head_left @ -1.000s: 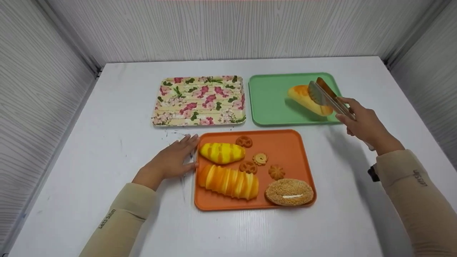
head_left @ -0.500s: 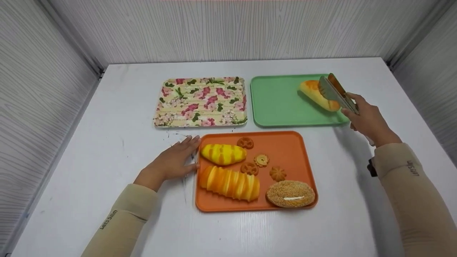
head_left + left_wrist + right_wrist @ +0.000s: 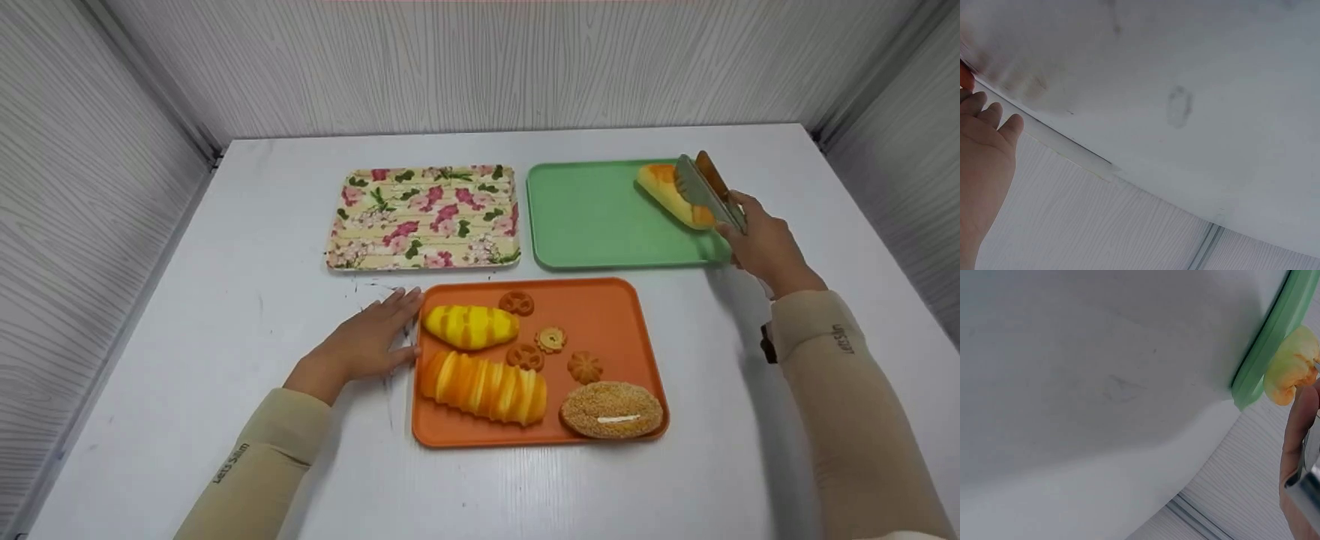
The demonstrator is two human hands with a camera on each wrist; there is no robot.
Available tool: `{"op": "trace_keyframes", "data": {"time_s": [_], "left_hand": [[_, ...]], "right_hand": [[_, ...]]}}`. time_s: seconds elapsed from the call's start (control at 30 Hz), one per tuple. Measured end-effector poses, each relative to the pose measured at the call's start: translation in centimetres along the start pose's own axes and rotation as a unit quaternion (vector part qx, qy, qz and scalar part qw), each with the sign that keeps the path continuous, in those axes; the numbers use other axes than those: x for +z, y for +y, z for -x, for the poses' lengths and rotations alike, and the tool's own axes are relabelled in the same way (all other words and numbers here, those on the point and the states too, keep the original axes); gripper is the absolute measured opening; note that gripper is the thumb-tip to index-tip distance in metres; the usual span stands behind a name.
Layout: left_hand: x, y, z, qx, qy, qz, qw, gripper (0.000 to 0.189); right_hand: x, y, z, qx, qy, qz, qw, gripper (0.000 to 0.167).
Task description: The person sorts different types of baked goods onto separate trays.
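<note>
My right hand (image 3: 766, 244) grips a pair of serving tongs (image 3: 703, 191) at the back right. Between the tongs' jaws is a long golden bread roll (image 3: 671, 199), over the right part of the green tray (image 3: 592, 225). The right wrist view shows the roll (image 3: 1292, 368) close over the tray's rim (image 3: 1264, 354) and the metal tongs (image 3: 1306, 486) in the hand. My left hand (image 3: 360, 339) lies with fingers extended, fingertips at the left rim of the orange tray (image 3: 607, 315). In the left wrist view the left hand (image 3: 985, 157) shows its straight fingers.
On the orange tray lie a yellow striped bread (image 3: 471, 327), a sliced-look orange loaf (image 3: 486, 388), a sesame bun (image 3: 612, 409) and several cookies (image 3: 551, 340). A floral tray (image 3: 424, 217) sits left of the green one. Panelled walls (image 3: 480, 67) border the white table (image 3: 225, 300).
The tongs and bread roll have moved right and slightly back, and lower toward the green tray's right side. The left hand stays at the orange tray's edge.
</note>
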State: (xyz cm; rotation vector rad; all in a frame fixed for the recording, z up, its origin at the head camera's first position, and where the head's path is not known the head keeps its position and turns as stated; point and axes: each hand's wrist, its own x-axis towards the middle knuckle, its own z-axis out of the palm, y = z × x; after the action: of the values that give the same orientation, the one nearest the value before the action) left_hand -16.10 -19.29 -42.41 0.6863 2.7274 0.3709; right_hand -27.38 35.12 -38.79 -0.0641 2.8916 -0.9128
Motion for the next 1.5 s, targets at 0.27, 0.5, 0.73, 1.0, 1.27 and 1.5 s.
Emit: {"op": "trace_keyframes", "data": {"time_s": [0.27,0.5,0.73,1.0,1.27,1.5], "left_hand": [[0.1,-0.1,-0.1,-0.004,-0.002,0.003,1.0,0.077],[0.1,-0.1,-0.1,-0.005,-0.002,0.003,1.0,0.077],[0.1,-0.2,-0.2,-0.001,-0.006,-0.001,1.0,0.077],[0.0,-0.1,-0.3,-0.007,-0.015,-0.001,0.9999,0.078],[0.0,-0.2,-0.1,-0.013,-0.013,-0.002,0.9998,0.077],[0.2,-0.3,-0.3,-0.014,-0.016,0.005,0.9998,0.078]], "right_hand": [[0.2,-0.1,-0.7,0.005,0.0,-0.001,1.0,0.071],[0.4,0.3,-1.0,0.012,-0.009,-0.006,0.9999,0.074],[0.2,0.5,-0.7,0.01,0.003,-0.023,0.9997,0.086],[-0.5,0.9,0.2,-0.007,0.043,-0.054,0.9976,0.087],[-1.2,0.0,2.3,-0.046,0.061,-0.073,0.9944,0.081],[-0.5,-0.8,4.9,-0.088,0.044,-0.081,0.9918,0.073]]}}
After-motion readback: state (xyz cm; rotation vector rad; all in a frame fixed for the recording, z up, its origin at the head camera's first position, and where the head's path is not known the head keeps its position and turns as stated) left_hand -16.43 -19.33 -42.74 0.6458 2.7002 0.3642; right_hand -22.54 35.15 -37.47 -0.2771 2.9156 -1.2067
